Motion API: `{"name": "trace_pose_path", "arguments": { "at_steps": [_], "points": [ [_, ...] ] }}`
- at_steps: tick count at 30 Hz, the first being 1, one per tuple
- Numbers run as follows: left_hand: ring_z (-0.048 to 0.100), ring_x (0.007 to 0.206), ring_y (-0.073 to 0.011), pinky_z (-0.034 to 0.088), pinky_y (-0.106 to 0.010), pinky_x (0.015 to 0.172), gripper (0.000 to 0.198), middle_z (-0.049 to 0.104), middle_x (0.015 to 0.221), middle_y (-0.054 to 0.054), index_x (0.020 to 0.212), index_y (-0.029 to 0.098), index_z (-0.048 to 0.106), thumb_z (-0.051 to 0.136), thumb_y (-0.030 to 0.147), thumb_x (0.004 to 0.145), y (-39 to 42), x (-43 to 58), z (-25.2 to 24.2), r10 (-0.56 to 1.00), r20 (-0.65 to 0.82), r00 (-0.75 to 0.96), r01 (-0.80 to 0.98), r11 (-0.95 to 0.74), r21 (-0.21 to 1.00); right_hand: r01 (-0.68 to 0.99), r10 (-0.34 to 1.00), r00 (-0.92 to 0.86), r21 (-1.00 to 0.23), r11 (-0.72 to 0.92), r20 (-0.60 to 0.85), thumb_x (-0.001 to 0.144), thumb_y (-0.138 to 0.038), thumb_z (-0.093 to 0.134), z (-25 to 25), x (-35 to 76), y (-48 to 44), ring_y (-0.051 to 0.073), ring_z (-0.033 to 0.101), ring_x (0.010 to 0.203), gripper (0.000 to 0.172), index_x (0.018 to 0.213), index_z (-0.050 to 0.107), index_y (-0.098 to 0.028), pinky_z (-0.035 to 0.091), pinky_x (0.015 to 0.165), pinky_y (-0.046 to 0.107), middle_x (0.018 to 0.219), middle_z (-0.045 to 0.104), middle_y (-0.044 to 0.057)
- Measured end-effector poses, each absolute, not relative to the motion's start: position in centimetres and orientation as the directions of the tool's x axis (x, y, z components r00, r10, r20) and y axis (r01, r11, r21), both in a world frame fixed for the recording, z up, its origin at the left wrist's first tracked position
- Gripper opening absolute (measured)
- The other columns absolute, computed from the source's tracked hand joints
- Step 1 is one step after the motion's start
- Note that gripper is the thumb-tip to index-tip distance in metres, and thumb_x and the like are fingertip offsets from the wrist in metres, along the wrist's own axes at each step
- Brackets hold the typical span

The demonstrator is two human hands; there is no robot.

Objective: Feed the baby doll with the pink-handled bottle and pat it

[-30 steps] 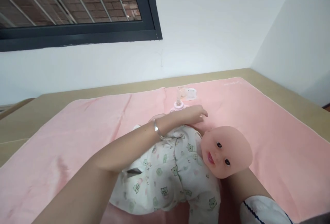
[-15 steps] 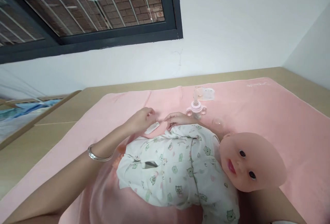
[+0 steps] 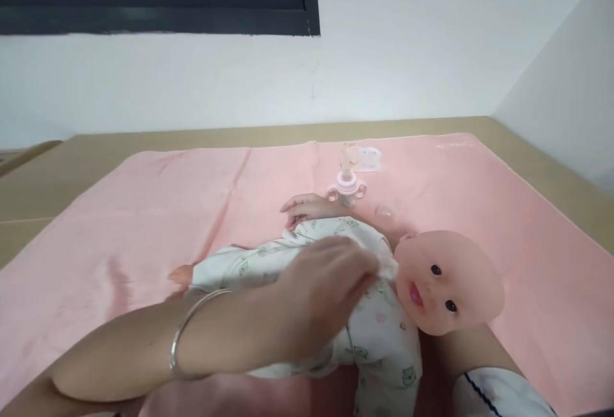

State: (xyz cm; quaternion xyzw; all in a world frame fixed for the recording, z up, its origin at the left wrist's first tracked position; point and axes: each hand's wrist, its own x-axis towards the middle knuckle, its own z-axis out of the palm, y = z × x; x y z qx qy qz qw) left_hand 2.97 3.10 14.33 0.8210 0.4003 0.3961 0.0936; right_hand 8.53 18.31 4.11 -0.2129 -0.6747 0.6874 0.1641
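Nearest to us, our left forearm comes in low from the left with a silver bracelet (image 3: 180,334) at the wrist, and on the right a white sleeve (image 3: 501,391) with dark trim shows. Our left hand (image 3: 326,295), a little blurred, is over the doll (image 3: 384,334); its fingers are curled together and seem to pinch a thin white piece (image 3: 387,268) just beside the doll's neck. The doll lies in patterned clothes on the pink sheet (image 3: 537,276), its head over our right forearm. Our right hand (image 3: 309,206) comes out on the far side, fingers extended and slightly bent by the doll's far sleeve; we cannot tell whether they press on it.

We judge the step in hand to be working the white piece at the neckline while the right arm supports the head. The next move, we think, calls for a light touch there and a steady right arm.

Farther off sit a clear dome (image 3: 384,212), a two-handled bottle (image 3: 347,187) and a flat packet (image 3: 369,158), then the wall (image 3: 407,52) and the dark window frame (image 3: 192,17).
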Motion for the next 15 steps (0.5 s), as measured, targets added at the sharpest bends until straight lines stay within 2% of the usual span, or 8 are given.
{"name": "trace_pose_path", "arguments": {
  "at_steps": [3,5,8,12,15],
  "points": [
    [0.067,0.081,-0.0142,0.059,-0.025,0.080,0.029,0.074,0.091,-0.002,0.117,0.017,0.060,0.049,0.000,0.097,1.6,5.0,13.6,0.540,0.652,0.532,0.351,-0.841,0.411,0.102,0.512,-0.850,-0.992,-0.069,-0.123,0.096,-0.035,0.064,3.7,8.0,18.8,0.009,0.062,0.087,0.030,0.107,0.063,-0.008,0.053,0.084,0.021,0.081,0.066,0.001],
    [0.066,0.091,-0.0176,0.060,-0.032,0.089,0.034,0.074,0.099,-0.008,0.125,0.013,0.057,0.049,-0.004,0.096,1.3,5.4,12.9,0.505,0.654,0.564,0.311,-0.863,0.398,0.115,0.510,-0.848,-0.990,-0.085,-0.142,0.097,-0.035,0.062,3.5,7.6,19.1,0.007,0.062,0.083,0.033,0.112,0.063,-0.006,0.052,0.082,0.019,0.081,0.067,0.000],
    [0.062,0.091,-0.0204,0.060,-0.037,0.085,0.029,0.072,0.098,-0.010,0.123,0.011,0.059,0.053,0.000,0.097,1.0,5.9,12.4,0.529,0.639,0.558,0.353,-0.849,0.394,0.129,0.507,-0.846,-0.986,-0.108,-0.167,0.099,-0.036,0.062,3.3,7.2,19.4,0.007,0.062,0.084,0.036,0.118,0.063,-0.006,0.053,0.083,0.019,0.088,0.069,0.002],
    [0.060,0.089,-0.0200,0.058,-0.038,0.081,0.021,0.071,0.100,-0.009,0.116,0.013,0.064,0.058,0.004,0.098,0.5,6.8,12.0,0.627,0.636,0.450,0.457,-0.774,0.439,0.148,0.500,-0.842,-0.978,-0.146,-0.202,0.100,-0.040,0.064,2.8,6.9,19.6,0.016,0.066,0.100,0.038,0.123,0.063,-0.010,0.061,0.089,0.035,0.113,0.067,0.009],
    [0.059,0.090,-0.0196,0.056,-0.037,0.082,0.021,0.070,0.100,-0.007,0.114,0.015,0.064,0.053,0.004,0.100,0.2,7.1,11.7,0.668,0.606,0.431,0.493,-0.737,0.463,0.138,0.498,-0.842,-0.975,-0.172,-0.207,0.100,-0.042,0.064,2.6,6.9,19.5,0.021,0.064,0.112,0.042,0.129,0.061,-0.011,0.060,0.096,0.041,0.125,0.064,0.011]
  ]
}}
